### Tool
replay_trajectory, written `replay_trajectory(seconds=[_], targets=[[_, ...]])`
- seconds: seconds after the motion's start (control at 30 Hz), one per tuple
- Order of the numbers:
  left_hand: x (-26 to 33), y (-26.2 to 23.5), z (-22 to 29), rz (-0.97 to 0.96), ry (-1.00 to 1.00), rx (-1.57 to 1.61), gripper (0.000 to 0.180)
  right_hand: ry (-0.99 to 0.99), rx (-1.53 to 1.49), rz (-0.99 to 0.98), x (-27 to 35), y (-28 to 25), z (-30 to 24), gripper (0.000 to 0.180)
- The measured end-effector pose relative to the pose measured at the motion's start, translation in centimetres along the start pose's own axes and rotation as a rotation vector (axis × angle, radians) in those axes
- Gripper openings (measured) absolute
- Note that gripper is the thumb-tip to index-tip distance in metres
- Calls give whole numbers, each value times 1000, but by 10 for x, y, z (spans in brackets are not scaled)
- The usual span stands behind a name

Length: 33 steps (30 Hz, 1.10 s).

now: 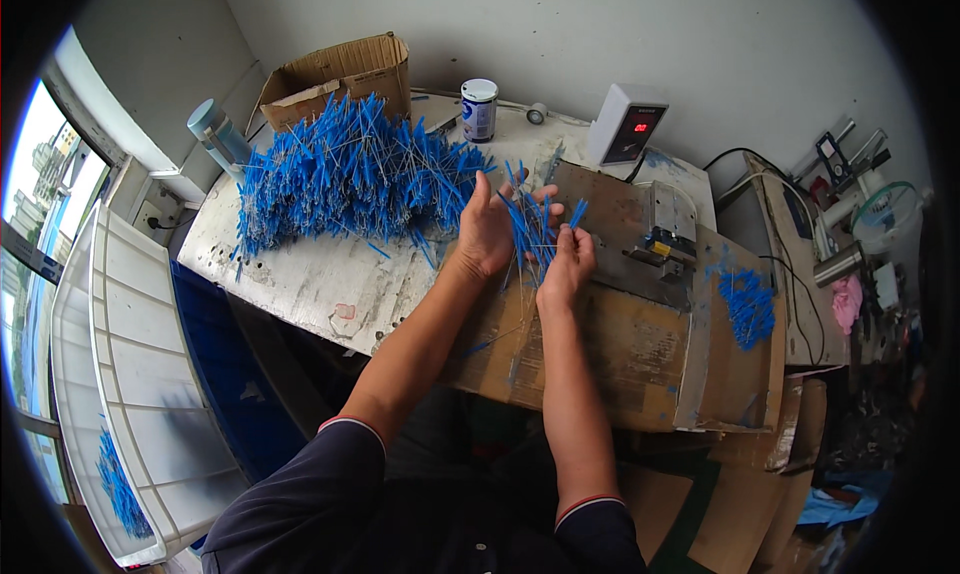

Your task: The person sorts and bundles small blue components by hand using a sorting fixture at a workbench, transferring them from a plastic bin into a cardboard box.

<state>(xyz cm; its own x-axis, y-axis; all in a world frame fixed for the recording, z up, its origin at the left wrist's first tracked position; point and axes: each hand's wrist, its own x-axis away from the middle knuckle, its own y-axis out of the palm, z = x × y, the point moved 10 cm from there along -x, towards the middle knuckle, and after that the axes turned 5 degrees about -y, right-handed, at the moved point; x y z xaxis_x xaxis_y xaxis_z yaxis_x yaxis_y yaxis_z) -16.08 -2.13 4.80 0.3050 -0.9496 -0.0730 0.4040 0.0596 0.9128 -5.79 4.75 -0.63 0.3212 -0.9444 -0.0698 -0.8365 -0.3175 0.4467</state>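
Observation:
My left hand (487, 229) is turned palm up, its fingers partly curled around a loose bunch of blue-ended thin wires (527, 236). My right hand (566, 270) pinches at the right side of this bunch, with a blue end sticking up above its thumb and fingertips. Some thin wires hang down between the two hands. To the left, a large tangled heap of the same blue-ended wires (340, 179) covers the far part of the worktable (290, 289). Which single piece my right fingers grip is too small to tell.
Behind the heap stand an open cardboard box (375, 64), a light blue bottle (218, 134) and a can (479, 112). A box with a red display (630, 124) and a small metal fixture (668, 239) are at right. More blue pieces (747, 306) lie in a cardboard tray (725, 394). White crates (150, 374) stand left.

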Motion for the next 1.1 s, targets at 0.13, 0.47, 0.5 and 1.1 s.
replay_trajectory(seconds=[0.13, 0.47, 0.5, 1.1], targets=[[4, 4, -1, -78, 15, -46, 93, -19, 35, 32, -6, -7, 7, 14], [10, 9, -14, -152, 28, -579, 107, -75, -81, 94, -3, -10, 1, 13], [8, -4, -13, -48, 46, -667, 94, -68, -94, 86, -2, -6, 2, 13], [6, 16, -24, -136, -20, -640, 43, 54, 123, -217, -30, 23, -89, 30]])
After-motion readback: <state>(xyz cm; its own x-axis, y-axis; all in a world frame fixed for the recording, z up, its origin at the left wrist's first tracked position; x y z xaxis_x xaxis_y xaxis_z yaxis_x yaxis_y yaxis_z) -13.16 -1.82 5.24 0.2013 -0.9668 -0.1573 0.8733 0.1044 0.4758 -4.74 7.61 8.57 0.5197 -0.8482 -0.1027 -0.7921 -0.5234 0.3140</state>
